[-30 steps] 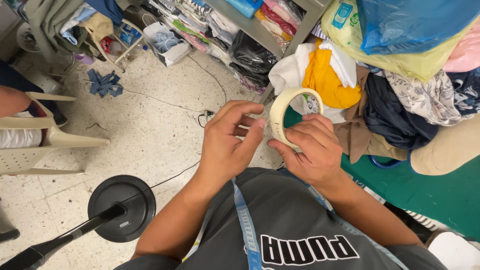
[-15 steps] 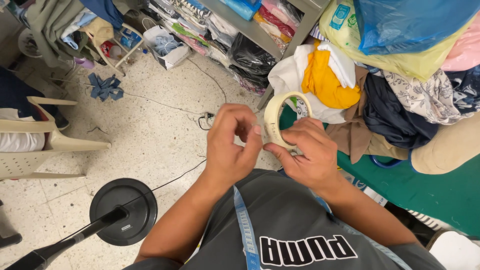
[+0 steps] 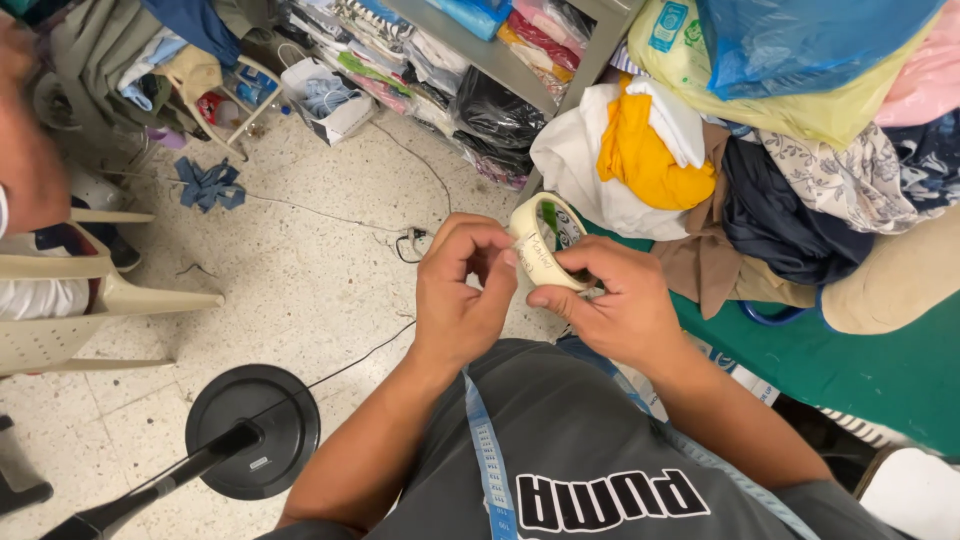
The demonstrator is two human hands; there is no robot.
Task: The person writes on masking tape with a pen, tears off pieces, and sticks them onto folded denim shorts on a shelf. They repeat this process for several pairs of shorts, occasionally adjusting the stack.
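Note:
A roll of cream masking tape [image 3: 541, 243] is held upright in front of my chest. My right hand [image 3: 610, 305] grips the roll from below and behind, thumb on its outer face. My left hand [image 3: 462, 290] is curled beside it, fingertips pinched at the roll's left edge. A blue measuring tape [image 3: 487, 455] hangs around my neck over a grey shirt.
A green table [image 3: 850, 360] on the right carries piled clothes [image 3: 760, 190] and plastic bags. Metal shelves [image 3: 470, 60] of folded fabric stand behind. A black round stand base [image 3: 252, 428] and cable lie on the speckled floor; a beige plastic chair [image 3: 90, 300] with another person sits left.
Both hands have drawn closer together and slightly lower. My left fingers went from spread over the roll to pinched at its edge; the roll has tilted a little.

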